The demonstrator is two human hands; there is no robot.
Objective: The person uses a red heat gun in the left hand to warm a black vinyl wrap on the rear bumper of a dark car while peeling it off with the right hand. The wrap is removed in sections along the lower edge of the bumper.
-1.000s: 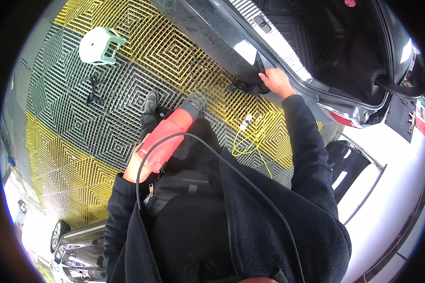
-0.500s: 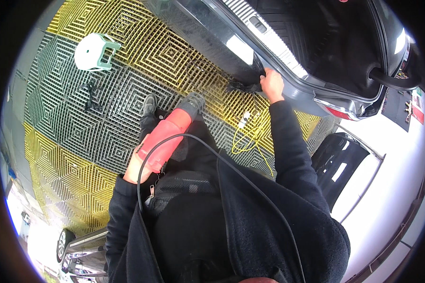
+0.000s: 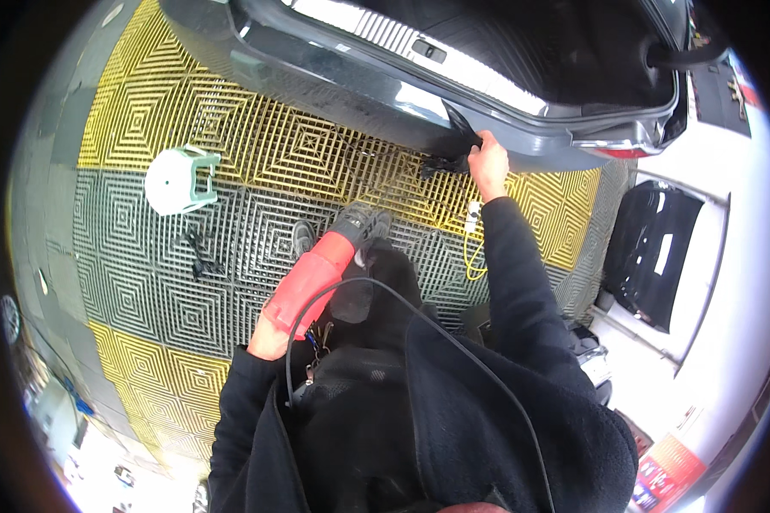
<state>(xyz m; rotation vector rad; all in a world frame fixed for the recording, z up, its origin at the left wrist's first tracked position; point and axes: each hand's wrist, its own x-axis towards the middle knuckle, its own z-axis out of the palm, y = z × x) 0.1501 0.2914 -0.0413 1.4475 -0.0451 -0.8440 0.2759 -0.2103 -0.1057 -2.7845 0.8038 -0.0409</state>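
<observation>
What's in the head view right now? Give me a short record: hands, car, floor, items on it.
left hand: wrapped around a red tool
right hand: gripping a flap of black sheet at the rear bumper
car: grey, trunk open
floor: yellow and grey slatted tiles
on floor: pale green stool, black scraps, yellow cord

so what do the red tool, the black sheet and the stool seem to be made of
Red tool: likely moulded plastic, satin-looking, judging by its smooth, evenly coloured housing.
Black sheet: probably thin plastic film, as it folds to a point and crumples lower down.
Stool: seemingly moulded plastic, smooth and pale green, from its rounded seat and uniform colour.
</observation>
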